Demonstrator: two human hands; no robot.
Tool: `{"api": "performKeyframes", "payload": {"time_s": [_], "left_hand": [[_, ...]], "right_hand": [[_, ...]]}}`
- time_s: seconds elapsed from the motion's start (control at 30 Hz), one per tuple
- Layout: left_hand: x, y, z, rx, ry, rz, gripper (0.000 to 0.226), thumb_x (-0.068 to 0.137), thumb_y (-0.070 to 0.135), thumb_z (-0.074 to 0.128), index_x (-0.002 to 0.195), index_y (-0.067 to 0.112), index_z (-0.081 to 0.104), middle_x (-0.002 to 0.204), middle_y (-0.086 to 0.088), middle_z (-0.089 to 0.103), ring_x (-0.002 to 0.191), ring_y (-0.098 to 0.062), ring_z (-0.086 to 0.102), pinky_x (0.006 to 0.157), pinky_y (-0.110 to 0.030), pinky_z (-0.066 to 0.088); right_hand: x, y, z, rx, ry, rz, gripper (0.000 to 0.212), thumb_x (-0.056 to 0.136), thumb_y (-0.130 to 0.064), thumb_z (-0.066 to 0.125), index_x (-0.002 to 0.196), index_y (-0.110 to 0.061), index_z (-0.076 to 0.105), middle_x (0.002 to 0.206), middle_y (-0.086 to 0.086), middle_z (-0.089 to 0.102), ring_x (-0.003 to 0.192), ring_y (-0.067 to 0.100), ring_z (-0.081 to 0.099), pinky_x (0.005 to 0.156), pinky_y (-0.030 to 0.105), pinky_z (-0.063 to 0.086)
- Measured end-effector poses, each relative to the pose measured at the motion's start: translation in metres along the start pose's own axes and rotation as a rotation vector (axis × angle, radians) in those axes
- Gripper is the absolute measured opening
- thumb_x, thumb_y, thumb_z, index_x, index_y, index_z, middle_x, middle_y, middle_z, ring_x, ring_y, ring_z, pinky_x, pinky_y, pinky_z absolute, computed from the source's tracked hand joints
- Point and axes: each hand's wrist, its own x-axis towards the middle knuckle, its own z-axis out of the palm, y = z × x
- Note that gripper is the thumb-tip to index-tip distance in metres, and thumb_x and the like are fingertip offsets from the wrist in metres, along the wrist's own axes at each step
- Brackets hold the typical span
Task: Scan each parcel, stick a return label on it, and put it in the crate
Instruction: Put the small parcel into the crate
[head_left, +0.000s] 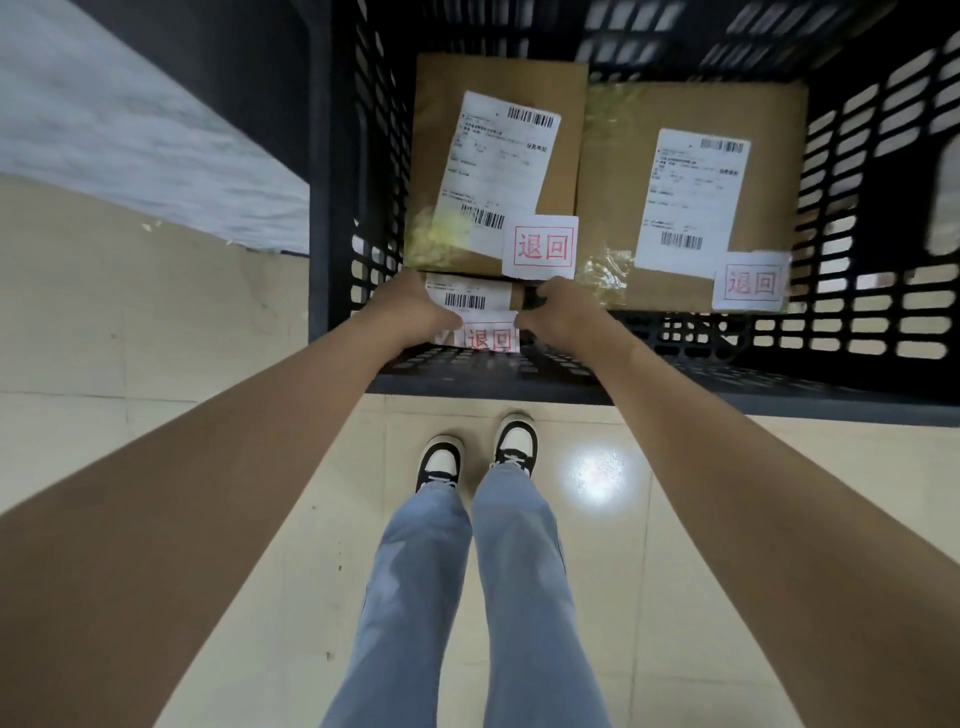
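Pale tiled floor (208, 338) underfoot. In hand: small brown cardboard parcel (475, 300), red-stamped return label (488, 338) facing up, just inside the near wall of the black slotted plastic crate (857, 182). My left grip (410, 312) and right grip (558, 314) each curl round one end. Beyond, flat and labelled: far-left brown parcel (498, 156), far-right brown parcel (691, 208). Judgement: lower it level into the near gap, labels up, release both ends together, keep fingers out of slots.

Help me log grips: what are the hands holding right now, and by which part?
One small labelled parcel, at the crate's near wall: the left hand grips its left edge, the right hand its right edge.
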Motion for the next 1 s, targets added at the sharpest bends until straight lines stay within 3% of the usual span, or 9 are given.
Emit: {"api": "performKeyframes", "payload": {"time_s": [0.1, 0.23, 0.3, 0.37, 0.47, 0.53, 0.63, 1.0], "left_hand": [[-0.032, 0.020, -0.020, 0.053, -0.014, 0.050, 0.062, 0.081, 0.025, 0.071, 0.134, 0.007, 0.044, 0.130, -0.007, 0.053, 0.115, -0.024, 0.051, 0.096, -0.034, 0.044], [-0.090, 0.059, -0.041, 0.034, -0.016, 0.200, 0.053, 0.082, 0.020, 0.070, 0.129, 0.014, 0.047, 0.114, 0.003, 0.057, 0.091, -0.010, 0.054, 0.070, -0.017, 0.043], [-0.120, 0.077, -0.044, 0.098, -0.025, 0.253, 0.055, 0.084, 0.026, 0.068, 0.131, 0.013, 0.044, 0.121, 0.000, 0.057, 0.100, -0.015, 0.058, 0.081, -0.025, 0.050], [-0.154, 0.094, -0.042, 0.288, -0.036, 0.329, 0.062, 0.085, 0.033, 0.065, 0.136, 0.011, 0.037, 0.129, -0.008, 0.053, 0.112, -0.026, 0.054, 0.095, -0.038, 0.046], [-0.207, 0.112, -0.032, 0.689, -0.038, 0.594, 0.055, 0.088, 0.029, 0.060, 0.134, 0.009, 0.038, 0.130, -0.014, 0.051, 0.113, -0.031, 0.051, 0.091, -0.038, 0.046], [-0.240, 0.120, -0.022, 0.869, -0.047, 0.755, 0.046, 0.090, 0.026, 0.056, 0.131, 0.009, 0.042, 0.126, -0.014, 0.051, 0.110, -0.030, 0.052, 0.089, -0.041, 0.047], [-0.287, 0.131, -0.006, 1.026, -0.041, 0.948, 0.049, 0.091, 0.028, 0.054, 0.134, 0.013, 0.039, 0.131, -0.012, 0.050, 0.115, -0.030, 0.051, 0.091, -0.043, 0.047], [-0.470, 0.137, 0.127, 1.308, -0.231, 1.496, 0.064, 0.093, 0.032, 0.053, 0.147, 0.019, 0.022, 0.140, -0.011, 0.044, 0.125, -0.028, 0.047, 0.095, -0.037, 0.042]], "right_hand": [[-0.042, -0.008, -0.022, 0.034, 0.086, -0.037, 0.040, 0.092, -0.021, 0.053, 0.127, -0.002, 0.048, 0.121, 0.015, 0.059, 0.113, 0.030, 0.055, 0.082, 0.027, 0.041], [-0.110, -0.014, -0.059, 0.016, 0.180, -0.060, 0.046, 0.090, -0.023, 0.057, 0.130, -0.004, 0.045, 0.123, 0.015, 0.059, 0.106, 0.026, 0.056, 0.076, 0.026, 0.040], [-0.147, -0.012, -0.074, 0.013, 0.248, -0.045, 0.044, 0.091, -0.021, 0.056, 0.130, -0.004, 0.044, 0.124, 0.014, 0.058, 0.112, 0.029, 0.055, 0.076, 0.026, 0.038], [-0.187, -0.008, -0.085, 0.028, 0.313, -0.026, 0.049, 0.090, -0.021, 0.057, 0.134, -0.006, 0.041, 0.127, 0.014, 0.056, 0.116, 0.030, 0.052, 0.079, 0.027, 0.038], [-0.255, 0.011, -0.085, -0.099, 0.503, 0.013, 0.045, 0.089, -0.019, 0.053, 0.132, -0.009, 0.042, 0.122, 0.013, 0.057, 0.112, 0.031, 0.053, 0.085, 0.036, 0.045], [-0.300, 0.032, -0.072, -0.183, 0.618, 0.080, 0.039, 0.089, -0.019, 0.052, 0.125, -0.008, 0.045, 0.123, 0.014, 0.055, 0.113, 0.034, 0.050, 0.090, 0.040, 0.043], [-0.363, 0.064, -0.043, -0.102, 0.671, 0.240, 0.044, 0.090, -0.028, 0.055, 0.128, -0.009, 0.043, 0.129, 0.016, 0.051, 0.118, 0.037, 0.046, 0.095, 0.040, 0.039], [-0.571, 0.173, 0.062, 0.187, 0.952, 0.689, 0.050, 0.091, -0.030, 0.051, 0.135, -0.011, 0.037, 0.134, 0.015, 0.046, 0.124, 0.033, 0.043, 0.100, 0.038, 0.036]]}}
